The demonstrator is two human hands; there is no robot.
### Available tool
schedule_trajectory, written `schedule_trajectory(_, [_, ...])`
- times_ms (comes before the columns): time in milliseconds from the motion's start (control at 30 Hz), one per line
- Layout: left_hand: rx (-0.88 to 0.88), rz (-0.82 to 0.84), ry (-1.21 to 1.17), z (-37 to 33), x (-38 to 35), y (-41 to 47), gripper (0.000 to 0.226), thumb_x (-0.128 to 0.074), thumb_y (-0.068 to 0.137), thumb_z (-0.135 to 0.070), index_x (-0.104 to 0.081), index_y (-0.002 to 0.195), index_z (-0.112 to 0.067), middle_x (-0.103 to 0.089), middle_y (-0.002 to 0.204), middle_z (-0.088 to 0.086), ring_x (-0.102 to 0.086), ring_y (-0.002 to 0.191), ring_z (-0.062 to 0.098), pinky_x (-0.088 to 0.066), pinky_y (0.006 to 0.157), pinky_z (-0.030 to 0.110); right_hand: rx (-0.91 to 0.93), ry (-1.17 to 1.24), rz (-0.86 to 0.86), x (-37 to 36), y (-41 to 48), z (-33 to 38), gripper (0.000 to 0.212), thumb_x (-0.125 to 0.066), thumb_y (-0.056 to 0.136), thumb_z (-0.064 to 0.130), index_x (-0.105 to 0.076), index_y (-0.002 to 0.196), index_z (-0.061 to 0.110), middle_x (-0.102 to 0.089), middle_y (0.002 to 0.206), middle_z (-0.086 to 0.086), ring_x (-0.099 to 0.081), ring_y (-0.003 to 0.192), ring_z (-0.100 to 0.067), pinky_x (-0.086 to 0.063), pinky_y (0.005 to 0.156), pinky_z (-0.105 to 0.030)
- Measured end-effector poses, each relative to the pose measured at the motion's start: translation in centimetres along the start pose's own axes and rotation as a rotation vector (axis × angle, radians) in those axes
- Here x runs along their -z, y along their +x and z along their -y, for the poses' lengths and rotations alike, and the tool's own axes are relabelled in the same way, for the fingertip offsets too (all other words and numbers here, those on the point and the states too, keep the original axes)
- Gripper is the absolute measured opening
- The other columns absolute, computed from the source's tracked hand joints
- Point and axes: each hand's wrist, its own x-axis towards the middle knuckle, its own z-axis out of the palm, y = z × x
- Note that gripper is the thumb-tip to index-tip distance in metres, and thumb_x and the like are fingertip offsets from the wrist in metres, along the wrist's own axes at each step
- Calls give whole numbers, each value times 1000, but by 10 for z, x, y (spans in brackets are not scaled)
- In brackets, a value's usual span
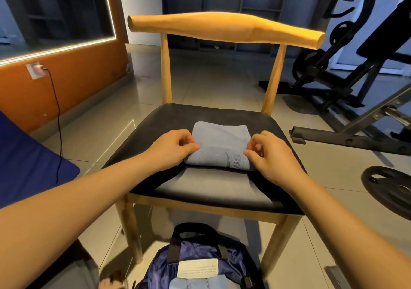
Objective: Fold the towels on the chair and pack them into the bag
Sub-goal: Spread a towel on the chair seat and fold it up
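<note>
A light blue towel [219, 143] lies folded small on the black seat of a wooden chair [222, 190]. My left hand [171, 148] pinches the towel's left edge with curled fingers. My right hand [270, 155] pinches its right edge, beside the woven lettering. On the floor in front of the chair stands an open dark blue bag [200, 264] with black handles and a white label. Light blue fabric [195, 284] shows inside the bag's mouth.
Black gym equipment [347, 70] and a weight plate [389, 188] stand to the right of the chair. An orange wall with a socket and hanging cable [56, 110] runs along the left. A blue cushion [29, 159] sits at the left edge.
</note>
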Motion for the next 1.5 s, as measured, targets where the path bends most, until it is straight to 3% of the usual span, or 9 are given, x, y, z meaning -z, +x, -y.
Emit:
schedule_trajectory(167, [-281,-112,187,0,0,3,15,-67,96,-34,-75,91,-22,-63,90,-11,-57,88,8,-53,84,37,247,-91,-25,0,-7,-1,19,-57,100,37,-65,90,22,-53,88,11,-52,81,-11,-47,72,-30])
schedule_trajectory(333, [-441,-1,366,11,8,-4,43,-65,86,-64,-75,111,-31,-66,106,-19,-53,98,4,-45,87,28,240,-139,115,6,-11,-9,30,-69,91,47,-64,113,27,-53,100,17,-51,92,-9,-48,80,-27])
schedule_trajectory(500, [-347,29,257,8,9,-3,29,-69,91,-50,-74,111,-30,-64,98,-18,-52,97,7,-44,88,33,101,51,225,13,1,-9,16,-66,96,36,-69,107,26,-64,94,10,-57,85,-9,-48,76,-29])
schedule_trajectory(700, [-62,239,-52,2,14,0,27,-62,99,-37,-75,93,-15,-71,91,9,-65,85,20,-51,83,36,-59,226,370,16,12,-7,25,-58,102,33,-71,87,17,-67,83,-10,-59,76,-26,-49,73,-39])
schedule_trajectory(833, [-27,96,-60,3,4,11,13,-60,100,-33,-71,101,-25,-70,103,-7,-65,98,12,-53,93,36,-97,145,186,6,13,-4,12,-63,98,35,-59,91,26,-61,78,5,-57,72,-15,-43,61,-30])
schedule_trajectory(1033, [-256,-204,86,8,-8,14,11,-68,95,-33,-74,89,-25,-63,91,-10,-61,87,9,-55,81,35,149,-80,-83,-8,6,-1,9,-63,97,27,-67,92,21,-54,90,8,-54,82,-17,-49,72,-36])
schedule_trajectory(1233, [-412,-45,294,21,5,8,53,-64,83,-67,-74,120,-31,-66,107,-17,-56,98,6,-46,89,32,203,-101,89,2,0,-13,35,-69,90,48,-65,119,27,-50,99,19,-47,89,-4,-36,76,-22])
schedule_trajectory(1367, [-349,-29,244,17,5,11,39,-69,88,-55,-73,118,-29,-66,102,-13,-53,96,7,-41,86,28,118,17,153,7,7,-13,28,-71,91,41,-68,115,27,-60,96,16,-54,84,-6,-39,73,-21])
schedule_trajectory(1500, [-197,214,-3,9,19,11,17,-70,94,-39,-75,105,-26,-71,94,-9,-64,89,2,-46,75,10,12,227,326,19,14,-12,13,-69,95,32,-75,89,22,-63,70,11,-52,62,-5,-41,65,-22])
